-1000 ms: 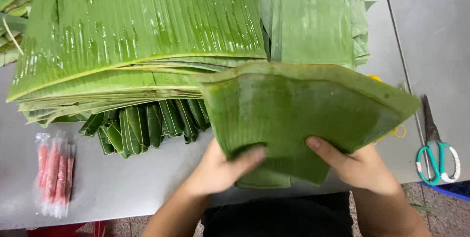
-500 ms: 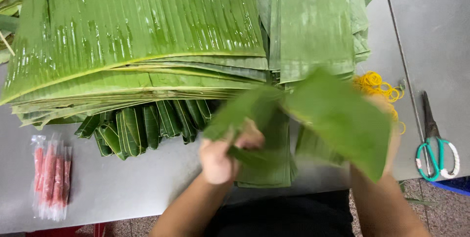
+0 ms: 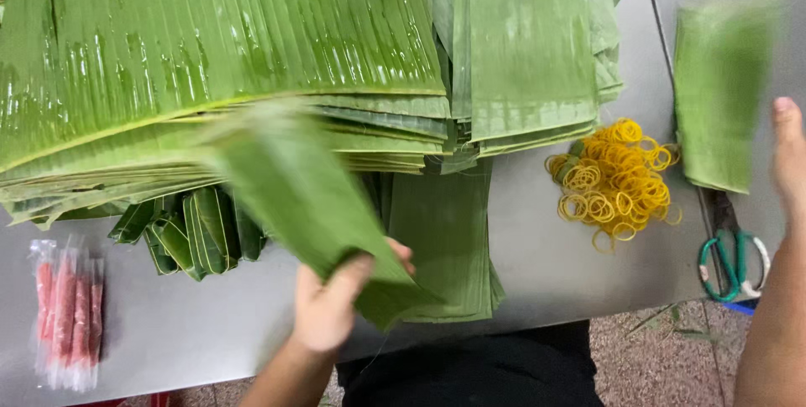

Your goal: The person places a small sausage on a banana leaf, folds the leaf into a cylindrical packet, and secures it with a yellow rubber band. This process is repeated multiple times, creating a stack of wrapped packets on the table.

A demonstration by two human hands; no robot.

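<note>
My left hand (image 3: 332, 306) grips the lower end of a folded banana leaf piece (image 3: 290, 193), which is blurred and slants up to the left over the table. At the right edge, my right hand (image 3: 789, 155) is beside a second, blurred leaf piece (image 3: 722, 92), and no fingers show around it. Between my hands, a flat stack of cut leaf pieces (image 3: 445, 239) lies at the table's front edge.
A big pile of whole banana leaves (image 3: 210, 54) and trimmed leaves (image 3: 529, 46) fills the back of the grey metal table (image 3: 168, 340). Folded leaf bundles (image 3: 193, 231) sit under the pile. Yellow rubber bands (image 3: 617, 180), green-handled scissors (image 3: 735, 264) and a packet of red sausages (image 3: 67, 315) lie around.
The leaf piece I held in both hands has split into two. My left hand swung one part to the left, and my right hand carried the other far right.
</note>
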